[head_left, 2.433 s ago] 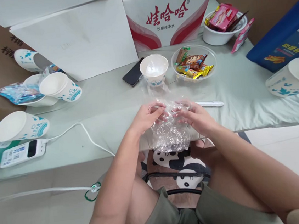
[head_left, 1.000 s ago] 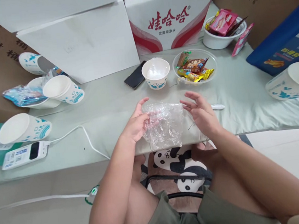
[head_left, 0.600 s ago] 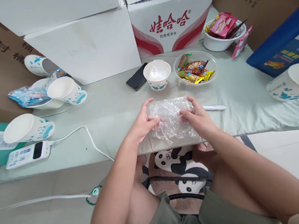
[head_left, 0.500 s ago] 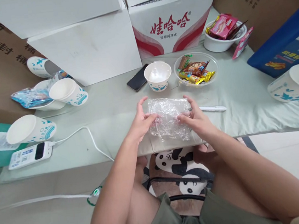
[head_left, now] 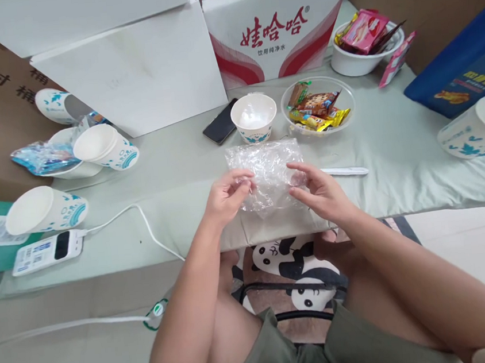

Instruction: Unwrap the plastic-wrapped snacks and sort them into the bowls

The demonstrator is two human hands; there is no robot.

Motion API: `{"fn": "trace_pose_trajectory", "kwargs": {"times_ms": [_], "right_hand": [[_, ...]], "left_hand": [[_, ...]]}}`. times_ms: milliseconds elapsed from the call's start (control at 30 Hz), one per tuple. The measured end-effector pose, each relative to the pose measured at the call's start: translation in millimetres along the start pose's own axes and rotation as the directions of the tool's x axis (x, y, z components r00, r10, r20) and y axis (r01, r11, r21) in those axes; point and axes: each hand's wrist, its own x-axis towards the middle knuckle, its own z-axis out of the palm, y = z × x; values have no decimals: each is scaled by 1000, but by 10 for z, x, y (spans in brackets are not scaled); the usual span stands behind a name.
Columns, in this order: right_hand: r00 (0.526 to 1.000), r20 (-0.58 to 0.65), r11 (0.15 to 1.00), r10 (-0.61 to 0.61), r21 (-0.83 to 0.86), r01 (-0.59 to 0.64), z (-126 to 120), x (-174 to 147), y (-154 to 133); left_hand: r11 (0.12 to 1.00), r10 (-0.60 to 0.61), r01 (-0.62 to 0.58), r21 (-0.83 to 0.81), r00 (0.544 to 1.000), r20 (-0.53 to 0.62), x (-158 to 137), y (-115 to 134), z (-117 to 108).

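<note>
A crumpled clear plastic bag (head_left: 269, 170) lies over the front of the covered table, between my hands. My left hand (head_left: 227, 199) pinches its left edge between thumb and fingers. At the right side of the bag, my right hand (head_left: 322, 191) has thumb and forefinger spread apart, their tips against the plastic. Behind the bag stands a white paper bowl (head_left: 254, 119) with clear plastic inside. A white pen-like stick (head_left: 345, 171) lies just right of the bag, one end hidden behind my right hand.
A clear bowl of wrapped snacks (head_left: 319, 110) and a black phone (head_left: 221, 125) flank the paper bowl. Several paper cups (head_left: 107, 148) and a power strip (head_left: 48, 251) are at left. White cartons (head_left: 277, 39) stand behind; a paper tub (head_left: 475, 128) is at right.
The bag is spread wider and its far edge has moved away from me. My left hand's fingers have closed into a pinch; my right hand has shifted slightly.
</note>
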Motion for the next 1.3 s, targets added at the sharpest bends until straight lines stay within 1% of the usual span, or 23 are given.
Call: {"fn": "trace_pose_trajectory", "kwargs": {"times_ms": [67,133,233,300,333,400,433,467,500,533,567,600,633,700,767,833,867,933,1033,1133,1200,1267,1300], "right_hand": [[1000,13,999,-9,-47,9,-4,20,-31],[1000,18,994,0,-105,1,4,40,-32],[1000,11,974,17,-228,-14,29,65,30],[998,-62,948,-24,-319,3,37,82,62],[991,-116,936,-67,-352,22,34,91,59],[974,-183,937,-134,-345,64,16,108,9],[978,-172,955,-119,-289,66,4,115,-34],[990,-128,979,-63,-203,36,-7,121,-81],[997,-67,994,22,-108,-29,-14,124,-127],[993,-12,993,118,-29,-118,-16,127,-166],[978,23,978,208,24,-208,-13,130,-195],[960,30,958,278,60,-279,-5,132,-212],[945,20,940,327,92,-327,6,135,-219],[922,5,909,388,165,-384,31,143,-213],[902,-4,883,432,205,-423,50,150,-206],[888,-58,882,455,166,-441,62,156,-212],[888,-106,892,448,121,-436,67,157,-220],[897,-210,920,388,21,-392,72,159,-234],[922,-313,956,226,-111,-272,74,160,-220],[953,-296,968,70,-210,-137,73,153,-161],[961,-268,967,-63,-253,-7,72,138,-124],[952,-231,957,-202,-255,141,72,113,-109],[945,-204,948,-255,-245,203,72,97,-110]], "left_hand": [[994,-10,8,106,1000,16,-8,8,-18],[971,-16,14,238,1000,7,-10,-3,-40],[885,16,-1,465,999,-29,7,-43,-79],[832,56,-9,555,996,-68,19,-58,-101],[825,88,-15,565,991,-102,21,-55,-108],[869,138,-38,493,976,-170,17,-31,-107],[913,129,-44,405,974,-186,11,-12,-98],[957,87,-34,289,981,-172,4,9,-81],[986,25,-3,167,991,-131,-3,28,-57],[997,-42,47,64,996,-78,-7,42,-27],[995,-104,103,-3,994,-37,-8,49,8],[988,-152,151,-33,988,-20,-4,49,45],[983,-183,182,-35,983,-30,4,41,81],[980,-199,200,-1,973,-116,27,11,145],[983,-161,178,56,960,-228,47,-22,193],[980,-96,143,135,947,-306,50,-38,233],[977,-68,126,170,947,-314,45,-40,252],[975,-21,79,210,964,-265,27,-39,287],[974,42,0,226,983,-181,12,-40,302],[941,138,-74,329,974,-177,24,-25,245],[883,221,-128,452,962,-161,33,11,183],[819,264,-184,543,962,-72,31,54,130],[802,254,-206,561,967,-9,25,70,116]]}}
